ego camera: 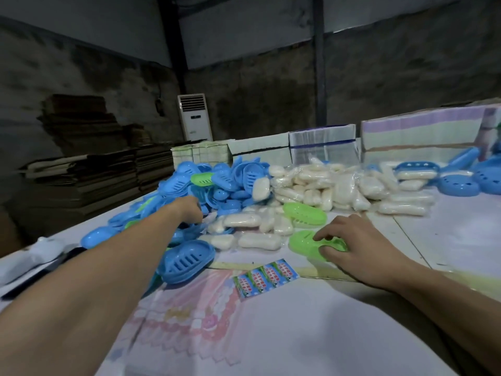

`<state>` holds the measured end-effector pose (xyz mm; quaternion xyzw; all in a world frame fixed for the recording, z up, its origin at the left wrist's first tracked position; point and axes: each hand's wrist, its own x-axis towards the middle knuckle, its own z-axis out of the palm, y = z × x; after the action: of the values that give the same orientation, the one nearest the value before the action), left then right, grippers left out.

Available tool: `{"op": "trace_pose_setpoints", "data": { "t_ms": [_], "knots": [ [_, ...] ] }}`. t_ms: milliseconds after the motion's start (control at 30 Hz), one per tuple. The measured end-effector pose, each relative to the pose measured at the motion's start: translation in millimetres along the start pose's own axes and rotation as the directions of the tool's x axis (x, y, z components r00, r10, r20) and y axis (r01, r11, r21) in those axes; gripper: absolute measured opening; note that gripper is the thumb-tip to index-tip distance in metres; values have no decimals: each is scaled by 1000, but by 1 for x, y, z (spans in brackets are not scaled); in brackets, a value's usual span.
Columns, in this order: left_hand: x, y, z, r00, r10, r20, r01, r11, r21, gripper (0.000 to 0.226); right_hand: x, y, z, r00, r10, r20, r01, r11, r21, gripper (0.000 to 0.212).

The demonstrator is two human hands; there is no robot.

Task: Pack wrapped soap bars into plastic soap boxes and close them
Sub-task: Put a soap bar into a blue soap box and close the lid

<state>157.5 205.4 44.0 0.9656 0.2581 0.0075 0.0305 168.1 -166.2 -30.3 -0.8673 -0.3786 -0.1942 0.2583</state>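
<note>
- Broadly, the table (447, 240) carries two heaps across its far half: blue soap-box halves (217, 180) to the left, wrapped soap bars (339, 185) to the right, the heaps touching in the middle.
- Nearer, loose wrapped bars (260, 240) lie between the two hands, long axes running roughly left to right.
- Just right of these sits a green soap box (309, 244), long axis also left to right, with a green slotted half (305, 214) just behind it.
- Right hand (352, 245) is the nearer to the green box and rests on it, fingers curled over its top.
- Left hand (188, 210) reaches into the blue heap's near edge; its fingers are hidden, so I cannot tell what it holds.
</note>
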Motion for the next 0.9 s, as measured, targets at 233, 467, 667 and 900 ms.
{"op": "trace_pose_setpoints", "data": {
  "t_ms": [233,467,667,900],
  "knots": [
    [-1,1,8,997,75,-17,-74,996,59,25,-2,-1,-3,1000,2,-6,-2,1000,15,23],
    [-16,11,-6,992,102,77,-105,994,32,30,-2,2,-3,1000,-6,-15,7,1000,6,23],
    [-27,15,-3,983,127,130,-138,988,77,41,0,4,0,1000,-5,-4,5,1000,15,22],
    [-45,46,9,905,276,-325,-274,960,54,53,0,5,0,1000,-2,13,2,1000,12,21]
  ]
}}
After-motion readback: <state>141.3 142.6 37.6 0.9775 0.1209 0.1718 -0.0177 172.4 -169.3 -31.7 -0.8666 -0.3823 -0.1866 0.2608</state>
